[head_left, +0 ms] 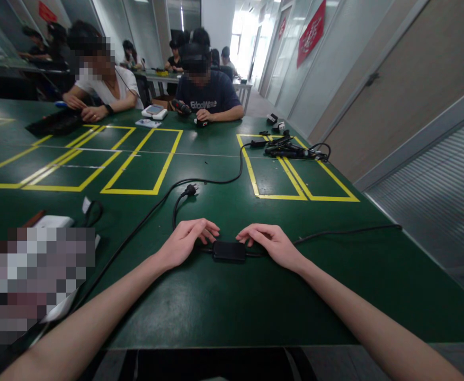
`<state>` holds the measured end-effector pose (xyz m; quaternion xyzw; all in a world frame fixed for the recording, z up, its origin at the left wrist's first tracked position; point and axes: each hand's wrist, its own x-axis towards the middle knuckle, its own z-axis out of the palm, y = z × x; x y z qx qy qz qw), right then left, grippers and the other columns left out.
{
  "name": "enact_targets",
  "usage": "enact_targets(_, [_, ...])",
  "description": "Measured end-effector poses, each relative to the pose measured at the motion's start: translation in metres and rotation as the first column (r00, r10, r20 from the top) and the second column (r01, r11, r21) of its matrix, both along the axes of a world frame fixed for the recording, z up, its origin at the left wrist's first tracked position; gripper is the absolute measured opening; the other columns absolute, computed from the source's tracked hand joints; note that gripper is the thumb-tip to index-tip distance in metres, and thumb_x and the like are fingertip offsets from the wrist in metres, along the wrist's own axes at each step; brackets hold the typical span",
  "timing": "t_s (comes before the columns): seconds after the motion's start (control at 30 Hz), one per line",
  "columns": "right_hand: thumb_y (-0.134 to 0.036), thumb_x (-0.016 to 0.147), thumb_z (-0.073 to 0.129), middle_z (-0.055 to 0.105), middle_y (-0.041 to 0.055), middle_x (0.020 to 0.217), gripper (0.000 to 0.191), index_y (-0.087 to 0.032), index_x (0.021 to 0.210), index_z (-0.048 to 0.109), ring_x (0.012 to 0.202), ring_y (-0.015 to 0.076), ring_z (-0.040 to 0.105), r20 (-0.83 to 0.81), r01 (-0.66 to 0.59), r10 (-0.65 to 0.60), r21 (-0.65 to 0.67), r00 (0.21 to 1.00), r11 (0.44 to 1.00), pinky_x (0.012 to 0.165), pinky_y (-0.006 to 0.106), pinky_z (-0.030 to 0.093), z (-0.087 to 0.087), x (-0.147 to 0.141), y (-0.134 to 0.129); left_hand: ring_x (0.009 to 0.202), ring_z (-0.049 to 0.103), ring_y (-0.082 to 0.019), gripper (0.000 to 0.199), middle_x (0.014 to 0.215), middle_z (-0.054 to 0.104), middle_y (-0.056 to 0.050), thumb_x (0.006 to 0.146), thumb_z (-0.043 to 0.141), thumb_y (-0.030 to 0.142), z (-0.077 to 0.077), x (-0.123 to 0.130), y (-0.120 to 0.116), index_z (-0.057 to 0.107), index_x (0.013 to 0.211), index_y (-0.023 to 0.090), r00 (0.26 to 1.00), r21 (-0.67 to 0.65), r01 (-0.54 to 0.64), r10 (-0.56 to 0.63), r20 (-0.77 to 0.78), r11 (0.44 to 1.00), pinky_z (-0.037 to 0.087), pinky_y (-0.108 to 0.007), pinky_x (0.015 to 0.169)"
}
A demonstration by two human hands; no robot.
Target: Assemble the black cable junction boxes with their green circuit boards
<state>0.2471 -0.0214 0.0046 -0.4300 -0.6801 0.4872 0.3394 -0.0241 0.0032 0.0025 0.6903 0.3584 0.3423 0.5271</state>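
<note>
A flat black power adapter (229,252) lies on the green table straight in front of me, with a cable leaving each end. My left hand (187,238) rests just left of it, fingers loosely bent and apart, over the cable on that side. My right hand (274,243) mirrors it on the right, fingers curved near the adapter's far corner with nothing visible in them. Beyond my left hand, a black plug (191,190) lies with its short cord bent behind that hand. The right-hand cable (347,231) runs out to the table's right edge.
A long black cable (148,214) crosses the table from lower left to a pile of black cords (291,148). Yellow tape (136,191) marks rectangles. Blurred-out items lie at left. Across the table sit a person in white (108,87) and a person in navy (216,95) holding a tool.
</note>
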Motion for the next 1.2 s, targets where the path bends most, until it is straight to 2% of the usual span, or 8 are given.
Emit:
enact_targets(0.17, [-0.059, 0.100, 0.057, 0.079, 0.0108, 0.100, 0.047, -0.017, 0.102, 0.079, 0.092, 0.0212, 0.073, -0.006, -0.005, 0.004, -0.014, 1.000, 1.000, 0.082, 0.035, 0.058, -0.001, 0.001, 0.001, 0.086, 0.074, -0.022, 0.060, 0.098, 0.078, -0.013, 0.106, 0.040, 0.061, -0.001, 0.000, 0.000, 0.074, 0.105, 0.012, 1.000, 0.004, 0.008, -0.008, -0.006, 1.000, 0.057, -0.032, 0.075])
enact_targets(0.27, [-0.053, 0.102, 0.056, 0.079, 0.0101, 0.101, 0.042, -0.018, 0.104, 0.078, 0.094, 0.0211, 0.073, 0.022, -0.029, 0.029, 0.016, 0.999, 0.999, 0.083, 0.035, 0.059, -0.002, 0.002, 0.000, 0.085, 0.074, -0.021, 0.057, 0.097, 0.078, -0.012, 0.107, 0.039, 0.057, 0.000, -0.002, 0.000, 0.074, 0.106, 0.012, 0.999, 0.058, 0.028, -0.026, -0.047, 0.998, 0.057, -0.031, 0.075])
enact_targets(0.37, [-0.043, 0.096, 0.068, 0.078, 0.0096, 0.108, 0.029, -0.019, 0.111, 0.076, 0.098, 0.0215, 0.073, 0.113, -0.130, 0.110, 0.188, 0.987, 0.974, 0.086, 0.036, 0.059, -0.004, 0.002, -0.003, 0.086, 0.073, -0.020, 0.039, 0.099, 0.078, -0.009, 0.098, 0.061, 0.050, 0.001, -0.003, -0.002, 0.074, 0.110, 0.015, 0.981, 0.252, 0.120, -0.075, -0.181, 0.960, 0.057, -0.031, 0.078])
enact_targets(0.43, [-0.036, 0.089, 0.077, 0.077, 0.0101, 0.110, 0.030, -0.019, 0.114, 0.074, 0.100, 0.0223, 0.072, 0.189, -0.196, 0.135, 0.359, 0.973, 0.912, 0.088, 0.037, 0.059, -0.006, 0.002, -0.004, 0.092, 0.072, -0.021, 0.039, 0.104, 0.077, -0.008, 0.087, 0.077, 0.044, 0.001, -0.002, -0.005, 0.074, 0.115, 0.018, 0.956, 0.404, 0.198, -0.085, -0.281, 0.893, 0.057, -0.032, 0.084])
enact_targets(0.5, [-0.032, 0.088, 0.079, 0.076, 0.0105, 0.110, 0.031, -0.019, 0.115, 0.073, 0.100, 0.0230, 0.071, 0.238, -0.220, 0.115, 0.482, 0.964, 0.848, 0.090, 0.039, 0.058, -0.008, 0.001, -0.006, 0.097, 0.072, -0.022, 0.041, 0.109, 0.076, -0.007, 0.083, 0.082, 0.038, -0.001, -0.001, -0.007, 0.074, 0.120, 0.021, 0.939, 0.487, 0.242, -0.076, -0.336, 0.839, 0.057, -0.033, 0.088])
enact_targets(0.57, [-0.030, 0.091, 0.076, 0.076, 0.0107, 0.109, 0.030, -0.020, 0.118, 0.072, 0.100, 0.0232, 0.071, 0.278, -0.218, 0.073, 0.535, 0.958, 0.816, 0.089, 0.039, 0.059, -0.009, 0.000, -0.007, 0.100, 0.072, -0.022, 0.038, 0.112, 0.075, -0.007, 0.085, 0.079, 0.033, -0.003, 0.001, -0.007, 0.073, 0.122, 0.023, 0.934, 0.515, 0.240, -0.052, -0.352, 0.823, 0.057, -0.033, 0.090])
enact_targets(0.9, [-0.029, 0.102, 0.061, 0.075, 0.0127, 0.121, 0.034, -0.021, 0.135, 0.065, 0.107, 0.0267, 0.071, 0.387, -0.159, -0.107, 0.594, 0.916, 0.788, 0.092, 0.046, 0.061, -0.013, -0.007, -0.006, 0.102, 0.071, -0.023, 0.035, 0.113, 0.075, -0.008, 0.092, 0.073, 0.028, -0.010, 0.003, -0.002, 0.070, 0.126, 0.019, 0.910, 0.635, 0.173, 0.125, -0.396, 0.753, 0.059, -0.036, 0.090])
enact_targets(1.2, [-0.026, 0.103, 0.057, 0.073, 0.0118, 0.123, 0.033, -0.024, 0.134, 0.069, 0.111, 0.0260, 0.070, 0.385, -0.154, -0.110, 0.592, 0.917, 0.791, 0.096, 0.046, 0.062, -0.016, -0.009, -0.005, 0.104, 0.070, -0.024, 0.035, 0.116, 0.077, -0.009, 0.094, 0.072, 0.028, -0.011, 0.006, -0.002, 0.069, 0.128, 0.018, 0.895, 0.644, 0.183, 0.145, -0.422, 0.743, 0.058, -0.040, 0.094])
